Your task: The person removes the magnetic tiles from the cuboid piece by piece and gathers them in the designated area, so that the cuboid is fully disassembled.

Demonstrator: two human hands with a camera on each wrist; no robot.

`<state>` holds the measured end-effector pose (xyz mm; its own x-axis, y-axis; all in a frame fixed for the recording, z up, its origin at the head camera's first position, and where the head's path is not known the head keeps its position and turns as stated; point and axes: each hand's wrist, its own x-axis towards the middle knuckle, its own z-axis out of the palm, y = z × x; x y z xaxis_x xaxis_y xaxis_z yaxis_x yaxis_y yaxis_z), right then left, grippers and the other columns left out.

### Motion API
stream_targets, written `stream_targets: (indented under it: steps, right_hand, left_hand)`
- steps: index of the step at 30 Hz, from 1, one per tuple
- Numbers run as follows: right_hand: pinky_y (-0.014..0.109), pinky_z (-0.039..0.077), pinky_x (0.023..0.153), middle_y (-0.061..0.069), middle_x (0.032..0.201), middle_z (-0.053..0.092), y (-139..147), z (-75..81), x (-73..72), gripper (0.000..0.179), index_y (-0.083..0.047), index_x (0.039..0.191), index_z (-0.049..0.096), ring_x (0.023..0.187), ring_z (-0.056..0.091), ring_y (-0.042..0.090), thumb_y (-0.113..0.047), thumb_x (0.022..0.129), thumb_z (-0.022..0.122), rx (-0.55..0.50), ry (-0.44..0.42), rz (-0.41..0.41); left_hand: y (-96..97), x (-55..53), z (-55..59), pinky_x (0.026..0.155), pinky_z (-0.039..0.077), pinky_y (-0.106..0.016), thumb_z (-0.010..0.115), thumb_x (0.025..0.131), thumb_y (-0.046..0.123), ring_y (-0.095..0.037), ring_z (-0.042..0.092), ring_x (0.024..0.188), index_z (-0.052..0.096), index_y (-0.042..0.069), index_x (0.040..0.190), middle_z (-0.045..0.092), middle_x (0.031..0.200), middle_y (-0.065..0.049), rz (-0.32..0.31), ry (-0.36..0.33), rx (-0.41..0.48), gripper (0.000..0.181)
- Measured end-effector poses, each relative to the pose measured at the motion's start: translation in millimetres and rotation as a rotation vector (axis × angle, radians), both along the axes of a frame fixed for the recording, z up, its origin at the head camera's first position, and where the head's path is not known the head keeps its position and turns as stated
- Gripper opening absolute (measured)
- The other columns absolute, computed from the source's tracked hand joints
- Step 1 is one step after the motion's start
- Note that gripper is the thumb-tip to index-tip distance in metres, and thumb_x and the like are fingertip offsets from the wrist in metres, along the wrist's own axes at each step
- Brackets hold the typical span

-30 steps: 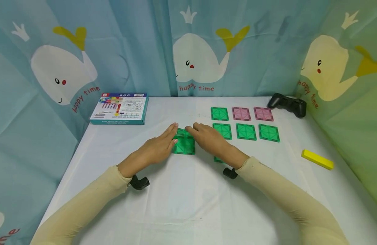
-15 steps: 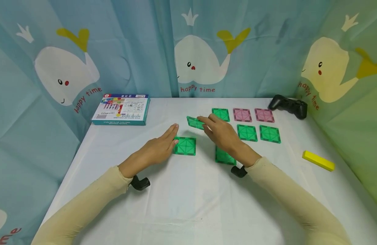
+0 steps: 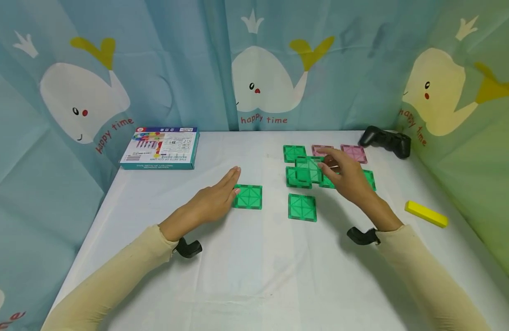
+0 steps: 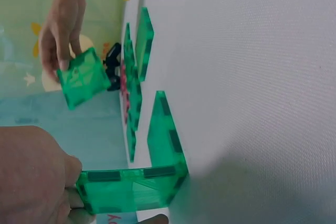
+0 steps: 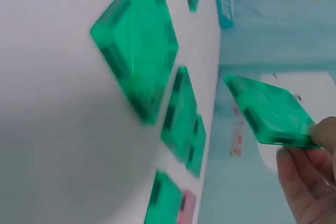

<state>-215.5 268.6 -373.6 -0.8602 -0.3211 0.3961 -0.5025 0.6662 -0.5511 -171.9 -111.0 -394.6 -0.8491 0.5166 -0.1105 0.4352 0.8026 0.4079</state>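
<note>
Held upright on its edge, a green magnetic tile (image 4: 131,190) is pinched by my left hand (image 3: 208,200). It meets the side of another green magnetic tile (image 3: 249,196) that lies flat on the table. From the head it is mostly hidden behind the left fingers. My right hand (image 3: 349,177) pinches a further green magnetic tile (image 5: 273,108) by one edge between thumb and fingers. That tile is in the air, above the rows of flat tiles at the right.
Several green tiles (image 3: 301,208) and two pink tiles (image 3: 353,153) lie flat on the table's right half. A black game controller (image 3: 385,142) sits at the back right, a yellow block (image 3: 426,214) nearer. A flat box (image 3: 161,149) lies at the back left.
My right hand has lifted its green tile away from the flat tile and carried it right, above the other tiles. The left hand has stayed in place.
</note>
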Motion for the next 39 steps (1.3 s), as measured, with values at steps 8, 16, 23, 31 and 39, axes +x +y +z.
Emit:
stream_targets:
  steps: [8,16,23,31,39]
  right_hand:
    - [0.006,0.047,0.078,0.018,0.112,0.068,59.5,4.6,26.0,0.035,-0.004,0.141,0.063,0.091,0.072,0.005,-0.018,0.109,0.061,0.012,-0.262,-0.061]
    - [0.02,0.058,0.083,0.025,0.123,0.063,97.8,-15.7,35.8,0.042,0.003,0.143,0.058,0.092,0.071,0.012,-0.021,0.11,0.061,-0.058,-0.599,-0.014]
    - [0.026,0.059,0.08,0.025,0.121,0.066,97.0,-27.4,36.1,0.039,0.006,0.143,0.058,0.09,0.068,0.019,-0.016,0.11,0.059,0.004,-0.642,-0.009]
    - [0.029,0.055,0.074,0.026,0.119,0.068,82.7,-32.4,29.6,0.035,0.004,0.136,0.064,0.103,0.064,0.032,-0.018,0.11,0.059,0.166,-0.566,-0.063]
    - [0.054,0.054,0.082,0.029,0.115,0.064,69.2,-30.9,30.2,0.027,0.003,0.129,0.068,0.101,0.062,0.04,-0.012,0.107,0.062,0.31,-0.443,-0.104]
  left_hand:
    - [-1.6,0.9,-0.8,0.108,0.049,-0.061,0.024,0.118,0.038,-0.031,0.037,0.155,0.002,0.009,0.171,-0.001,0.179,-0.008,0.001,0.011,0.009,0.064]
    - [-4.2,-1.0,-2.7,0.113,0.045,-0.06,0.021,0.117,0.042,-0.027,0.029,0.158,0.0,0.015,0.171,-0.005,0.178,0.0,0.021,-0.019,0.015,0.064]
    - [-3.6,-1.4,-2.2,0.114,0.042,-0.063,0.022,0.117,0.042,-0.029,0.031,0.158,-0.001,0.016,0.171,-0.004,0.179,-0.002,0.019,-0.026,0.023,0.064]
    - [-4.0,-1.6,-1.7,0.11,0.046,-0.062,0.022,0.117,0.042,-0.031,0.035,0.156,-0.001,0.015,0.171,-0.002,0.179,-0.004,0.015,-0.02,0.018,0.065]
    - [-4.9,-3.8,-0.3,0.115,0.041,-0.062,0.029,0.115,0.048,-0.032,0.034,0.157,-0.003,0.018,0.171,-0.004,0.179,-0.002,0.002,-0.047,0.007,0.071]
